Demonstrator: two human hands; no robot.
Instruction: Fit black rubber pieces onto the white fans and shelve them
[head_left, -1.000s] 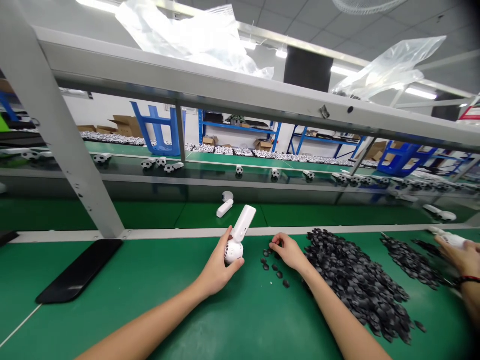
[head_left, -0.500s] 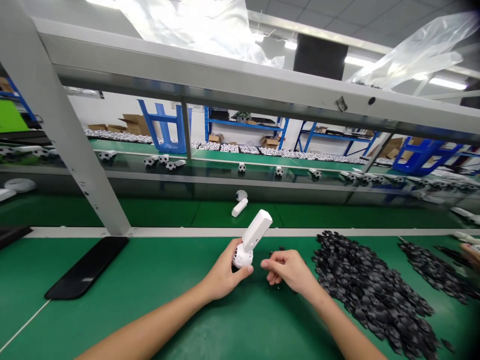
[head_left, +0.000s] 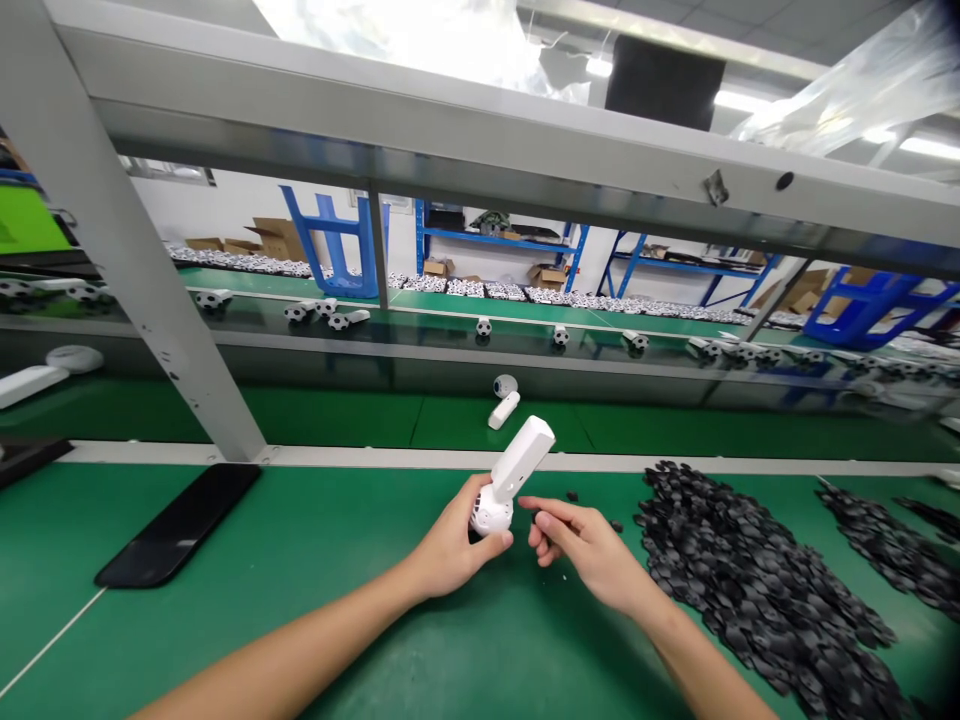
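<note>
My left hand (head_left: 450,540) is shut around a white handheld device (head_left: 517,468), gripping its round, ball-like head (head_left: 491,512) with the long white handle tilting up and to the right. My right hand (head_left: 585,545) is close beside that head, its thumb and forefinger pinching a small black piece (head_left: 537,518). Much of the piece is hidden by the fingers. A large heap of similar black pieces (head_left: 750,590) lies to the right of my right hand, and a few strays (head_left: 572,496) sit near my fingertips.
Everything lies on a green bench mat, with a black flat pad (head_left: 178,525) to the left. A grey metal frame (head_left: 375,130) crosses above. Beyond it, a white handle (head_left: 504,410) and round head (head_left: 505,385) lie on a green surface, with more white-and-black units farther back.
My right hand has risen from the scattered pieces to beside the device, pinching a black piece. The device has turned slightly in my left hand. The other person's hand has left the right edge.
</note>
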